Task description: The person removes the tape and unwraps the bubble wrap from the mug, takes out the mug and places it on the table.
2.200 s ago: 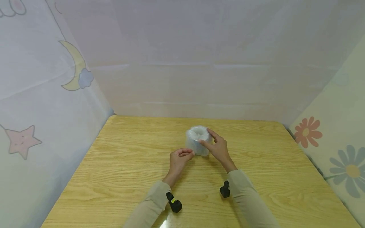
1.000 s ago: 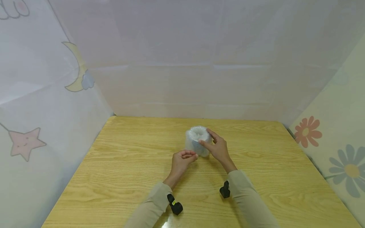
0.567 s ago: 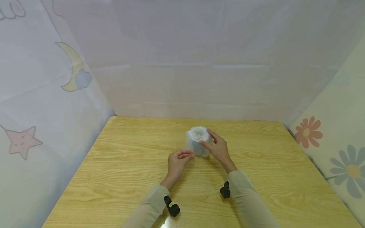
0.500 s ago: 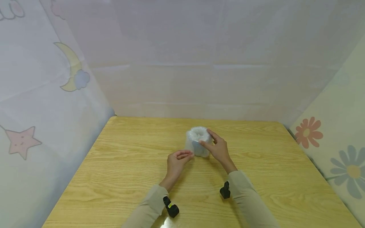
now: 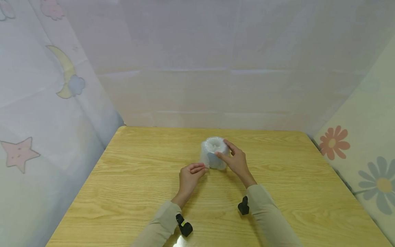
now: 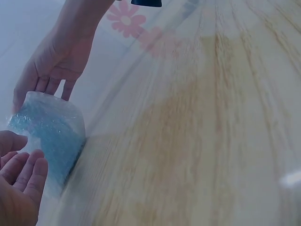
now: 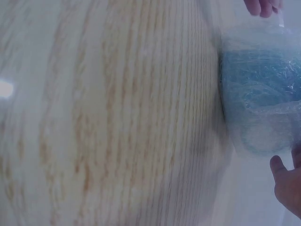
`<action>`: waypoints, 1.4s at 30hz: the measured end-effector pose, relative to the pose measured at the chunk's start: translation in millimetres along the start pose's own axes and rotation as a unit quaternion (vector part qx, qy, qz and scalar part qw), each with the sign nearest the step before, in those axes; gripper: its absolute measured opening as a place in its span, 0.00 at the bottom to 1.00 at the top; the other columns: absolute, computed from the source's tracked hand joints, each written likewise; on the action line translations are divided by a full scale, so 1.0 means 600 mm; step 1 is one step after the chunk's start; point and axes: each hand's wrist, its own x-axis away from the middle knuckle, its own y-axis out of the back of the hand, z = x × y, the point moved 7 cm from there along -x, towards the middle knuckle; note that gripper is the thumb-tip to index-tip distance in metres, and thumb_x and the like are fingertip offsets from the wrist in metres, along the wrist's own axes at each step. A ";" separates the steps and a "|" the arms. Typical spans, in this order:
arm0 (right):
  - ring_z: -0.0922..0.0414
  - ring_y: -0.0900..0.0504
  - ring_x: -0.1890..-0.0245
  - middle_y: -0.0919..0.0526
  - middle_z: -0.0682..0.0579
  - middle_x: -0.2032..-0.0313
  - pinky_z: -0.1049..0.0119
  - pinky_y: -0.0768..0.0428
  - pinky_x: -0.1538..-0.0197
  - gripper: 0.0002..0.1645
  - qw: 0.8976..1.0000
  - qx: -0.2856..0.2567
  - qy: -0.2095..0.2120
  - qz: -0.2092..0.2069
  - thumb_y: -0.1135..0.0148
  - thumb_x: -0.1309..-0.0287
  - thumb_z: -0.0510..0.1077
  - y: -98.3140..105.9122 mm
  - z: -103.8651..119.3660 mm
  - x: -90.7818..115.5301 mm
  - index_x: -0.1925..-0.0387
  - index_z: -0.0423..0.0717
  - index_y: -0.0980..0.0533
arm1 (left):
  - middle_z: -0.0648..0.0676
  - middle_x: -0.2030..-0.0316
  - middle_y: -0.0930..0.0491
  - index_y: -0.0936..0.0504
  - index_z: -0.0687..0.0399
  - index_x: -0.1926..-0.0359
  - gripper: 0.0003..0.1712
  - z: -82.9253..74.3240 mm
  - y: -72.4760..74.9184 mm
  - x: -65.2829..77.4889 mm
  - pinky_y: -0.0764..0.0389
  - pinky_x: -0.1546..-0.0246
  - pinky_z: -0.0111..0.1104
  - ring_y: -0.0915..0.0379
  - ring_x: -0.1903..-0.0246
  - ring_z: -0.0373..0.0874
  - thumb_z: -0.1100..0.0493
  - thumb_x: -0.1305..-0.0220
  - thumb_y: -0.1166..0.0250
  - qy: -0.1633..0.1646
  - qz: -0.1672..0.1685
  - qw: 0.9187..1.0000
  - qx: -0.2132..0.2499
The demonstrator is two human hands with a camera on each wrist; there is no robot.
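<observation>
A squat round bundle in clear bubble wrap (image 5: 213,158) stands on the table, with a hollow in its top. Through the wrap something blue shows in the left wrist view (image 6: 49,134); its kind is hidden. My right hand (image 5: 236,160) holds the bundle from the right, thumb at the near top edge and fingers round the far side. At the bundle's near left, my left hand (image 5: 189,175) pinches a thin clear piece between thumb and fingertips. Whether this is tape or a wrap edge I cannot tell. The right wrist view shows the left fingertips (image 7: 263,6) beside the bundle.
The wooden table (image 5: 129,171) reaches back to a pale cloth backdrop (image 5: 191,92). Printed cloths hang along its left and right sides. A black wrist camera (image 5: 184,226) sits on the left sleeve, another (image 5: 243,206) on the right.
My left hand has drawn a little to the left, away from the bundle, with the clear piece stretched from its fingertips. My right hand and the bundle have stayed almost still.
</observation>
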 end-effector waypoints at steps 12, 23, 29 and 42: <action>0.48 0.37 0.33 0.34 0.47 0.33 0.48 0.35 0.36 0.46 1.000 0.005 -0.002 0.002 0.31 0.45 0.59 -0.001 -0.001 0.000 0.31 0.46 0.35 | 0.62 0.61 0.16 0.15 0.68 0.58 0.11 -0.013 0.014 -0.021 0.18 0.64 0.28 0.17 0.59 0.51 0.68 0.42 0.30 -0.046 -0.029 0.998 -0.031; 0.42 0.36 0.34 0.35 0.40 0.33 0.47 0.34 0.37 0.49 0.999 0.030 0.030 0.019 0.29 0.46 0.57 0.001 0.021 -0.008 0.31 0.39 0.37 | 0.66 0.43 0.25 0.24 0.69 0.41 0.28 -0.066 0.005 -0.042 0.27 0.45 0.42 0.28 0.43 0.56 0.60 0.40 0.30 -0.107 0.011 0.988 -0.109; 0.42 0.37 0.33 0.37 0.40 0.32 0.46 0.34 0.37 0.50 0.998 0.036 0.048 0.019 0.28 0.46 0.56 0.005 0.013 0.004 0.30 0.39 0.39 | 0.61 0.38 0.29 0.27 0.68 0.39 0.31 -0.063 -0.016 -0.038 0.29 0.42 0.42 0.34 0.38 0.53 0.56 0.39 0.31 -0.125 0.063 0.977 -0.163; 0.40 0.37 0.34 0.35 0.39 0.33 0.40 0.34 0.39 0.49 0.994 0.070 0.085 0.026 0.26 0.48 0.54 0.015 0.011 -0.006 0.31 0.39 0.36 | 0.69 0.37 0.36 0.32 0.73 0.36 0.36 -0.101 -0.043 -0.052 0.35 0.39 0.46 0.40 0.36 0.59 0.57 0.39 0.31 -0.226 0.109 0.911 -0.327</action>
